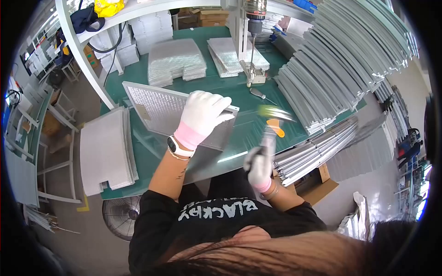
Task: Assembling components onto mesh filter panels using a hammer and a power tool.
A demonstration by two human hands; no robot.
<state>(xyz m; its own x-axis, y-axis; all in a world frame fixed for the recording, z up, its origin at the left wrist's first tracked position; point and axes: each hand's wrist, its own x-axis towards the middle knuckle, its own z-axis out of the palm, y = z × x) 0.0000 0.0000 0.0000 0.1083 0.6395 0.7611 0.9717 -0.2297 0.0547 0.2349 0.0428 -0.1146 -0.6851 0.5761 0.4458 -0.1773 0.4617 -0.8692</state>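
On the green bench (230, 133), a framed mesh panel (156, 108) lay with bare mat toward the near edge. Left hand (202, 112), gloved, pressed flat and spread on its right end. Right hand (259, 165) was clenched around a blurred tool (268, 138) nearby.

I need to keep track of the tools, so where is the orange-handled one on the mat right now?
In the head view the orange-handled tool lies on the green mat, right of the framed mesh panel and just beyond the right hand, beside the stacked metal strips.
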